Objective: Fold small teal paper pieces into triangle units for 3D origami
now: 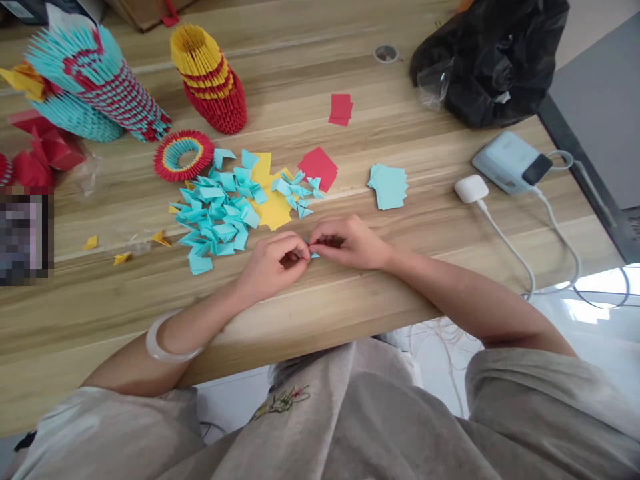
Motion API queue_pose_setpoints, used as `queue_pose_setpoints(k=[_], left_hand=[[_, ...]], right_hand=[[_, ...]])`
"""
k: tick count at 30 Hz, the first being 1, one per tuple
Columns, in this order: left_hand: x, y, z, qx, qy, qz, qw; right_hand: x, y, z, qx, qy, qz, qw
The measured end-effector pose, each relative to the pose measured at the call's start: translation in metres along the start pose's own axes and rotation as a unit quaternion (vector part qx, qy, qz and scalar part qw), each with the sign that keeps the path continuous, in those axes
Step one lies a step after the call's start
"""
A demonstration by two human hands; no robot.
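Note:
My left hand (276, 265) and my right hand (346, 241) meet near the front edge of the wooden table (350, 307). Both pinch a small turquoise paper piece (313, 253), of which only a sliver shows between the fingertips. Just beyond my hands lies a pile of folded turquoise paper units (217, 217) on yellow paper sheets (273, 200). A small stack of flat turquoise paper squares (389, 186) sits to the right of the pile. A pale bangle (163, 347) rings my left wrist.
At the back stand a red-and-yellow origami vase (210, 77), a turquoise-and-red origami figure (95, 80) and a red ring (183, 155). Red paper squares (320, 167), a black plastic bag (493, 57), a white charger (470, 189) with cables and a pale device (510, 162) lie to the right.

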State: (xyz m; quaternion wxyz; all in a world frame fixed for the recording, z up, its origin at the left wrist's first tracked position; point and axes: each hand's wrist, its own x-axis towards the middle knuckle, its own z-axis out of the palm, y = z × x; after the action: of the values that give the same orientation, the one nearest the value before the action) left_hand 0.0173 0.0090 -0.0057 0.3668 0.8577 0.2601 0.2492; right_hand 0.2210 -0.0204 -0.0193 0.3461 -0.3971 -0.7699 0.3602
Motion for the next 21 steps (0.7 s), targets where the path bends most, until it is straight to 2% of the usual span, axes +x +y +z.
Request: queue_pose_setpoints(k=[8, 21], left_hand=[[-0.0021, -0.0008, 0.0016, 0.005, 0.039, 0.025, 0.999], [-0.0018, -0.0021, 0.0026, 0.002, 0.012, 0.014, 1.0]], right_hand=[[0.0002, -0.0012, -0.0003, -0.015, 0.001, -0.018, 1.0], [0.0005, 0.0001, -0.0013, -0.027, -0.021, -0.02, 0.999]])
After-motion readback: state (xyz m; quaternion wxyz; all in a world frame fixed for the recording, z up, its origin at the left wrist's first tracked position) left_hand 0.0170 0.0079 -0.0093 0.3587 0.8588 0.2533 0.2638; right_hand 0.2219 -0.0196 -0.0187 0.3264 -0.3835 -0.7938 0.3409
